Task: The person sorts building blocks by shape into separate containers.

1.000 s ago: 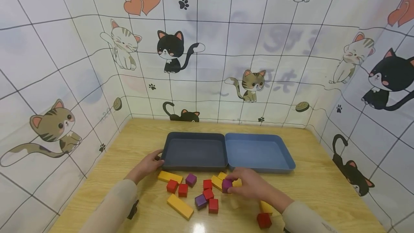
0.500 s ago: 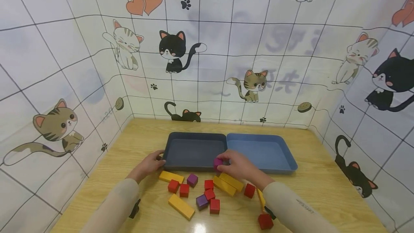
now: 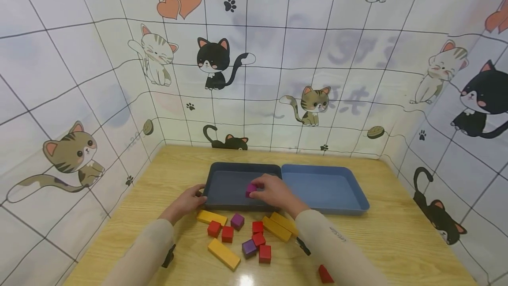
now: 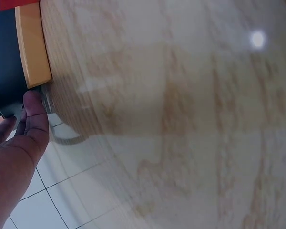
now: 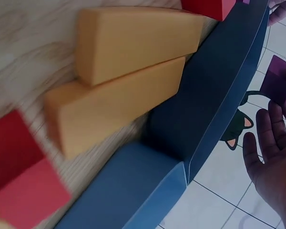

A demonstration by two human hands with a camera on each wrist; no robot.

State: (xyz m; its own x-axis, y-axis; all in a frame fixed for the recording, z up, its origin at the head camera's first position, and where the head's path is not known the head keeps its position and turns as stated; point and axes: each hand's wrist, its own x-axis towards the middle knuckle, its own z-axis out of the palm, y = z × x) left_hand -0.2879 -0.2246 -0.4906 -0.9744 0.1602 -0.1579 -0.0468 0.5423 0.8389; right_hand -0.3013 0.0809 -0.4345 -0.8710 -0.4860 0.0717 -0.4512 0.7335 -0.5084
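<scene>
My right hand (image 3: 274, 191) pinches a purple cube (image 3: 251, 190) between thumb and fingers above the dark grey tray (image 3: 226, 184). The right wrist view shows this purple cube (image 5: 276, 78) at the far right. My left hand (image 3: 188, 200) holds the tray's front left corner, thumb on the front side and fingers along the left side. In the left wrist view the hand (image 4: 19, 148) meets the dark wall beside a yellow block (image 4: 33, 45). In front of the tray lie red cubes (image 3: 265, 254), purple cubes (image 3: 249, 248) and yellow blocks (image 3: 224, 254).
A blue tray (image 3: 325, 189) stands against the dark tray's right side. Two yellow blocks (image 3: 276, 228) lie side by side before the trays. A red cube (image 3: 325, 273) is partly hidden by my right sleeve (image 3: 337, 246). A cat-patterned cloth (image 3: 262, 78) surrounds the wooden table (image 3: 182, 162).
My right hand has carried the purple cube from among the blocks, leftward and away from me, over the front rim to above the dark tray. The left hand has stayed at the tray's corner.
</scene>
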